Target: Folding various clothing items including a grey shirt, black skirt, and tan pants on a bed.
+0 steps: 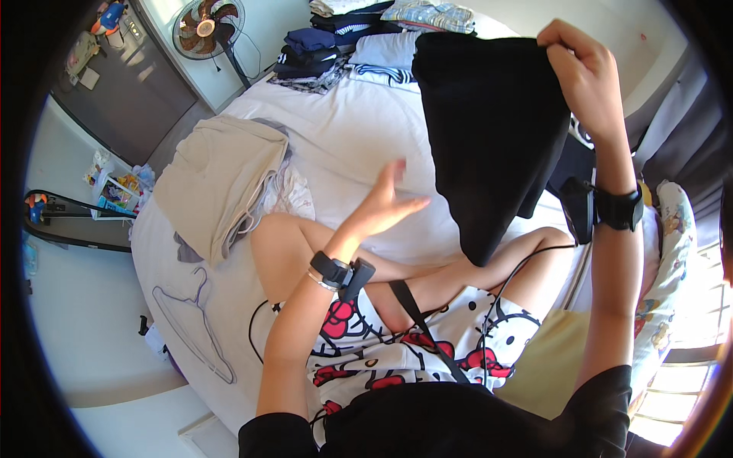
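My right hand (584, 74), raised at the upper right, pinches one corner of a black cloth garment (492, 126). The garment hangs down in folds, its lowest tip close to my crossed legs. What kind of garment it is I cannot tell. Left of it, my left hand (383, 206) is held above my legs with fingers and thumb apart and nothing in it. A beige garment with a drawstring (220, 172) lies spread over other clothes at the left. Beside it on the sheet rests a thin wire hanger (200, 326).
Folded clothes (309, 57) stand in stacks along the bed's far edge, with a plaid one (426, 14) on top. A fan (206, 28) stands beyond the white-sheeted bed (366, 126). A patterned bolster (673, 257) borders the right side. Black cables (509, 280) run over my lap.
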`<action>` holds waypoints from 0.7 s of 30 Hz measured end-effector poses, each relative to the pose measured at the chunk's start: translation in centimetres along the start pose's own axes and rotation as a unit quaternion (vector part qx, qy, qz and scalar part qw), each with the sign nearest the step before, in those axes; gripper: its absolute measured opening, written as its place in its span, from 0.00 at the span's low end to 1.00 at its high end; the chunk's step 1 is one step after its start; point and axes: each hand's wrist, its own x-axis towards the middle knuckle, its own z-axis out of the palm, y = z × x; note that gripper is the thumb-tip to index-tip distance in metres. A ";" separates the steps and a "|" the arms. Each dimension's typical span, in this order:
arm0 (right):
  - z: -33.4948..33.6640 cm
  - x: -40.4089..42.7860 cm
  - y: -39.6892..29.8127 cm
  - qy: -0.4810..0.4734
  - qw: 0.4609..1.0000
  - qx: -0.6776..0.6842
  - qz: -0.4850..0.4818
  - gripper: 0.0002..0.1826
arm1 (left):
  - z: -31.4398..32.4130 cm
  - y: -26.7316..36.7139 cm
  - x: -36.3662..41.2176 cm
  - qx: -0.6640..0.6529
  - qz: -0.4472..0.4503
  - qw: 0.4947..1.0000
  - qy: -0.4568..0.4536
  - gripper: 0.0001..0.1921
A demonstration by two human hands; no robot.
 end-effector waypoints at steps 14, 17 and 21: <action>1.9 -2.3 -2.0 -0.089 0.984 0.131 0.085 0.07 | -5.4 11.8 0.9 0.215 0.300 0.926 0.079 0.19; 2.3 -2.8 -2.3 -0.099 0.987 0.115 0.061 0.07 | -5.1 11.7 0.2 0.249 0.257 0.934 0.017 0.14; 2.9 -2.8 -1.2 -0.108 0.991 0.079 0.025 0.07 | -7.0 12.5 0.8 0.236 0.272 0.931 -0.059 0.15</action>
